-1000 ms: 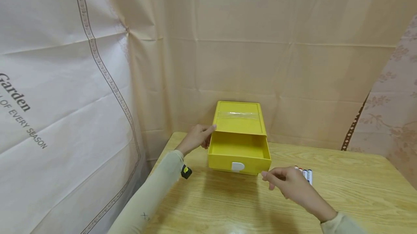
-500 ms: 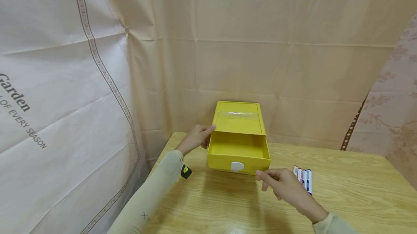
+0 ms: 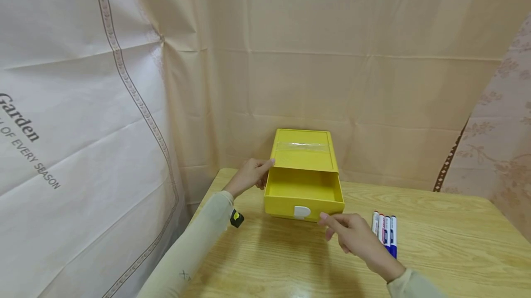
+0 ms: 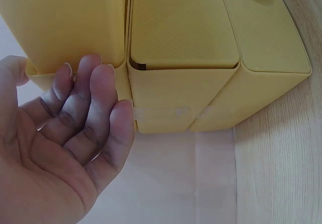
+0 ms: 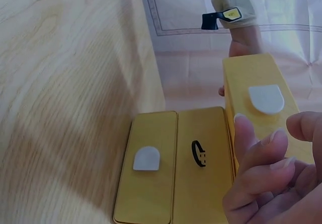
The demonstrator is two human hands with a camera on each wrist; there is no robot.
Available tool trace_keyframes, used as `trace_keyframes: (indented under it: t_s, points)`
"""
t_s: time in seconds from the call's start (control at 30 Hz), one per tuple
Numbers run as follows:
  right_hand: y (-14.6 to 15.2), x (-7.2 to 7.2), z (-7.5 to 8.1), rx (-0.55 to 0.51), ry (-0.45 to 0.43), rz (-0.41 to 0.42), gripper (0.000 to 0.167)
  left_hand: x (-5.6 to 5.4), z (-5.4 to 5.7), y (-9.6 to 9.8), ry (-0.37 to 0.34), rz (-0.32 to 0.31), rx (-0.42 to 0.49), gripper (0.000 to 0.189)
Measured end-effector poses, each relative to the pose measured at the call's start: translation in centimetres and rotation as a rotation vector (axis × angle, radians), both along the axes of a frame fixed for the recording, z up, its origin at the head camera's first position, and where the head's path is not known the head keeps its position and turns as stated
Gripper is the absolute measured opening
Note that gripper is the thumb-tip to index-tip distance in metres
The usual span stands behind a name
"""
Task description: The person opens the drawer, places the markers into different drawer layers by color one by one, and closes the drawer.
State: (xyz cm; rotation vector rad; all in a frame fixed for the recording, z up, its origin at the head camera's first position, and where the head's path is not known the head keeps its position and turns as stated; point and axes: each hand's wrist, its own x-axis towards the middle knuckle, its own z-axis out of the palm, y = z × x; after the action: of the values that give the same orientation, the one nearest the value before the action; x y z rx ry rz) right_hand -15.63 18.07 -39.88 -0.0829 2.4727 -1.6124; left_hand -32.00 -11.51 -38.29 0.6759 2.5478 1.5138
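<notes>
A yellow drawer cabinet (image 3: 304,162) stands on the table, its top drawer (image 3: 280,205) pulled out and bare inside. The drawer front carries a white tab handle (image 3: 302,211). My left hand (image 3: 249,175) holds the cabinet's left side, thumb at the top front edge; in the left wrist view its bent fingertips (image 4: 103,78) rest against the yellow side wall. My right hand (image 3: 354,238) hovers just before the drawer's right front corner, fingers loosely bent with nothing between them. In the right wrist view those fingers (image 5: 259,178) overlap the drawer front; contact cannot be made out.
Several whiteboard markers (image 3: 387,231) lie side by side right of the cabinet, beyond my right hand. Two lower drawers stay closed: one has a black loop (image 5: 198,153), the other a white tab (image 5: 147,158). A beige curtain (image 3: 373,90) hangs behind the wooden table (image 3: 435,242).
My right hand has drifted left along the drawer front toward the white tab, uncovering more of the markers. My left hand and the pulled-out drawer look nearly unchanged.
</notes>
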Motion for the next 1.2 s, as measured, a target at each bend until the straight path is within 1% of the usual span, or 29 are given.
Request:
trace_keyframes:
  t_s: [0.2,0.43,0.67,0.9,1.1,1.2]
  points:
    - [-0.6,-0.1,-0.2,-0.051,-0.016,0.007,0.058,-0.1,-0.1,0.0,0.004,0.004,-0.01,0.064]
    - [-1.5,-0.4,-0.5,-0.075,-0.018,0.021,0.059,0.1,0.1,0.0,0.006,0.003,0.0,0.062]
    - [-2.2,-0.6,-0.4,-0.126,-0.045,0.033,0.062,0.1,0.2,0.1,0.009,0.0,-0.008,0.062]
    - [-2.5,-0.8,-0.2,-0.17,-0.087,0.016,0.065,0.1,0.1,0.1,0.013,-0.002,-0.006,0.062]
    - [-2.7,-0.8,0.0,-0.23,-0.109,0.023,0.062,0.0,0.0,0.0,0.011,-0.002,-0.008,0.064]
    - [-2.9,-0.9,0.2,-0.242,-0.12,0.018,0.062,-0.1,-0.1,0.0,0.009,-0.004,-0.006,0.064]
